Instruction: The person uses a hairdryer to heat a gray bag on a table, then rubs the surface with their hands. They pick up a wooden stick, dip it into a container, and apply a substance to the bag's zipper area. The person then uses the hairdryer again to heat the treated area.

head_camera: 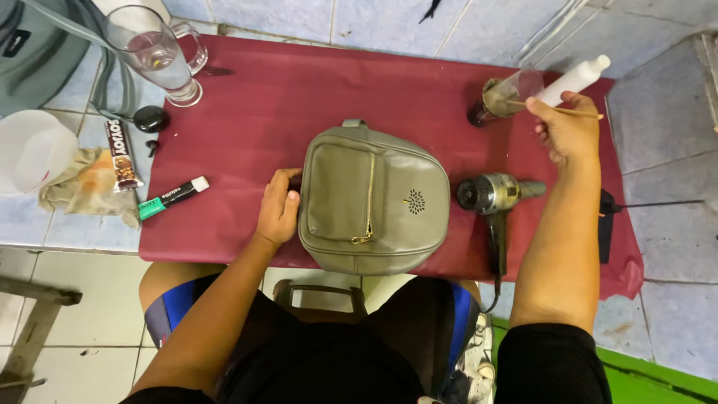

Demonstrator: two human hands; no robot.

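An olive-grey leather backpack (374, 198) lies flat on a dark red mat (299, 97), its gold zipper facing up. My left hand (278, 208) rests against the bag's left side, fingers curled on its edge. My right hand (566, 127) is raised at the right, holding a thin wooden stick (576, 111) whose tip reaches into a small clear glass (502, 97) of brownish paste. A white plastic bottle (576, 80) lies just behind that hand.
A heat gun (493, 196) lies right of the bag, cord trailing off the front edge. A glass mug (161, 56) stands at the back left. A tube (173, 197), snack bar (121, 153), rag (86, 183), white bowl (30, 150) and black cap (150, 118) sit left.
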